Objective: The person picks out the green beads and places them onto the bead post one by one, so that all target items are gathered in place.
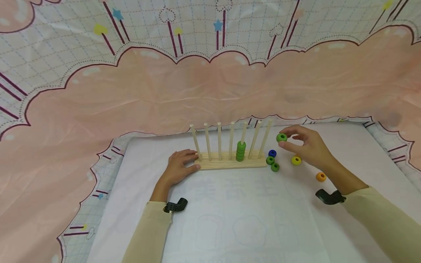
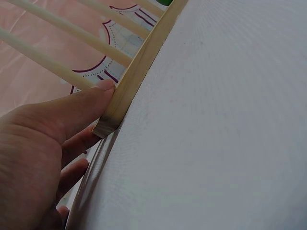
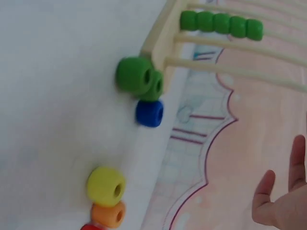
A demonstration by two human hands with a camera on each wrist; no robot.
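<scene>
A wooden peg rack point(image 1: 227, 166) with several upright pegs stands on the white surface. Several green beads point(image 1: 241, 151) are stacked on one peg right of the middle. My left hand point(image 1: 179, 166) holds the rack's left end; in the left wrist view the thumb point(image 2: 91, 103) lies on the base's edge. Right of the rack, my right hand point(image 1: 304, 144) pinches a loose green bead point(image 1: 281, 137) between thumb and fingers, raised above the surface. In the right wrist view only parts of that hand point(image 3: 288, 201) show at the right edge, and its bead is out of sight.
By the rack's right end lie a blue bead point(image 1: 272, 153) and two green beads point(image 1: 270, 160). A yellow bead point(image 1: 296, 160) and an orange bead point(image 1: 320, 177) lie further right. A red bead point(image 3: 91, 226) shows at the right wrist view's lower edge. Patterned cloth point(image 1: 210, 84) hangs behind.
</scene>
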